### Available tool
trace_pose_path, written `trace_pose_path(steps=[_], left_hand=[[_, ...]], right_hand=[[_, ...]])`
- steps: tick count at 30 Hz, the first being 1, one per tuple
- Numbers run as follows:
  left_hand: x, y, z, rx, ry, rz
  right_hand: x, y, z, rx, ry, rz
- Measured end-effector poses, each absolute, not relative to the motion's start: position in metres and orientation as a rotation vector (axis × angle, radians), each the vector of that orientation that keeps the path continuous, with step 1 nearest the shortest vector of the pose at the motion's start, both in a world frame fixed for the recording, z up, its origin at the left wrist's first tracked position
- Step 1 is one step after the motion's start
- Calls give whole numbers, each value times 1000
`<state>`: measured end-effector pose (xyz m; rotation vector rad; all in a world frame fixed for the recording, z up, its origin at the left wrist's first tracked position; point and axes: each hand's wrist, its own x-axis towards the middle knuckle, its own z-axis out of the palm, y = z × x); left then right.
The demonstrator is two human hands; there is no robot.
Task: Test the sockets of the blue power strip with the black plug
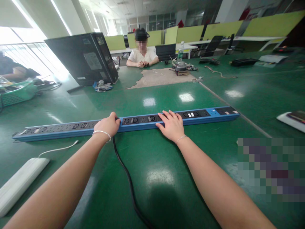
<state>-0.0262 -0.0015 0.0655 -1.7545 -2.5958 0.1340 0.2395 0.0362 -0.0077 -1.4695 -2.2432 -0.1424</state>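
Note:
A long blue power strip (pixel 139 126) with a row of black sockets lies across the green table. My left hand (pixel 107 125) is closed at the strip, left of its middle, gripping the end of a black power cord (pixel 128 175). The cord comes out beneath that hand and runs down toward the near edge of the view. Whatever plug is at its end is mostly hidden by my fingers. To the right, my right hand (pixel 172 124) rests on top of the strip with fingers spread, covering some sockets.
White bar-shaped devices lie at the left (pixel 22 183) and the right edge. Farther back stand a black computer case (pixel 88 60), gloves (pixel 102 86), a green basket (pixel 19 93), a small electronic assembly (pixel 181 67) and a bottle (pixel 180 52). A person sits across the table; another is partly visible left.

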Motion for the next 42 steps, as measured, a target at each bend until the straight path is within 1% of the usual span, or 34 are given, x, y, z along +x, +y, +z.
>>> trace_pose_path(steps=[7,14,18,21,26,28,30,34,39,42], left_hand=[[-12,-12,59,-1680,-2581,99],[-18,-7,67,-1756,-2556,230],[-19,-6,69,-1759,-2580,209],[-17,-10,80,-1717,-2613,119],[-20,-18,126,-1680,-2482,-242],[-29,-20,139,-1694,-2471,-276],[-44,-20,142,-1652,-2531,-234],[-88,-21,131,-1546,-2669,-40],[-135,-24,115,-1559,-2716,230],[-149,-24,106,-1606,-2704,316]], right_hand=[[240,37,-9,-1451,-2229,-151],[240,38,-10,-1441,-2228,-164],[240,37,-10,-1434,-2218,-168],[240,37,-11,-1441,-2216,-163],[240,38,-11,-1441,-2218,-159],[240,38,-11,-1439,-2218,-156],[240,39,-11,-1436,-2220,-152],[240,39,-11,-1436,-2216,-146],[240,39,-12,-1429,-2211,-156],[240,39,-12,-1429,-2211,-153]])
